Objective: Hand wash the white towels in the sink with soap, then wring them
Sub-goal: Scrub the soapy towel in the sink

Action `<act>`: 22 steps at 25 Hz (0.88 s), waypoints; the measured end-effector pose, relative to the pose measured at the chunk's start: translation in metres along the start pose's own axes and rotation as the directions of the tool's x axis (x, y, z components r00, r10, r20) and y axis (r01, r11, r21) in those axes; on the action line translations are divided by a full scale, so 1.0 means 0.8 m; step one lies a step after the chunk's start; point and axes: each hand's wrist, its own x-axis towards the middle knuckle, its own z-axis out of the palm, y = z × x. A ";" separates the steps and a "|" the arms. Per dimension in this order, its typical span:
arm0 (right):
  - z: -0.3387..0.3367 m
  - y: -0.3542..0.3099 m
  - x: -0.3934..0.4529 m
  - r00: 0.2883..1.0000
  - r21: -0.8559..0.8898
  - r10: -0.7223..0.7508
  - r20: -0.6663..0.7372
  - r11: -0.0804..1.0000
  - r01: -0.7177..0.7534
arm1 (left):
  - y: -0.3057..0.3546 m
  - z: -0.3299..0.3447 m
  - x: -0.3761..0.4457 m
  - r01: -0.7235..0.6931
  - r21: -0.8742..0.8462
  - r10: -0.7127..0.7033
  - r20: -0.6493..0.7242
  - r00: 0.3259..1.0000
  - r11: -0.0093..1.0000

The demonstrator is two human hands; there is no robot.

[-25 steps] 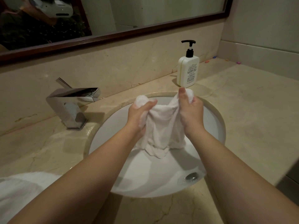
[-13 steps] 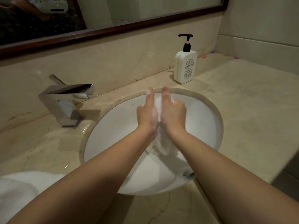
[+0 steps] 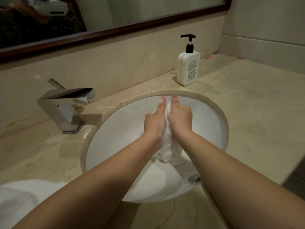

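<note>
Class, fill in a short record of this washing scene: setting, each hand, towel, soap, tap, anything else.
setting: white sink set in a marble counter
left hand: grips the towel, soapy
right hand: grips the same towel, thumb up
towel: bunched between the hands, above the basin
soap: pump bottle upright behind the sink
tap: no water seen running
other: second towel on the counter, near left

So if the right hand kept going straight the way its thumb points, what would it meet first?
Probably the far wall of the sink, just past the right hand gripping the towel; beyond it stands the soap bottle. Depth is unclear.
</note>
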 end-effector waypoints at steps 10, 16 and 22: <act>0.000 0.006 -0.005 0.995 0.043 -0.037 0.089 0.999 0.033 | 0.004 0.001 -0.007 0.008 0.021 -0.008 -0.012 1.000 1.000; -0.003 0.007 0.004 0.996 0.071 -0.016 0.091 0.997 0.010 | 0.001 0.003 -0.007 -0.021 0.045 0.020 0.034 0.999 0.999; -0.006 0.006 0.004 0.999 0.072 -0.002 0.039 0.997 0.000 | 0.001 0.004 -0.015 -0.104 0.074 0.101 0.048 0.994 0.992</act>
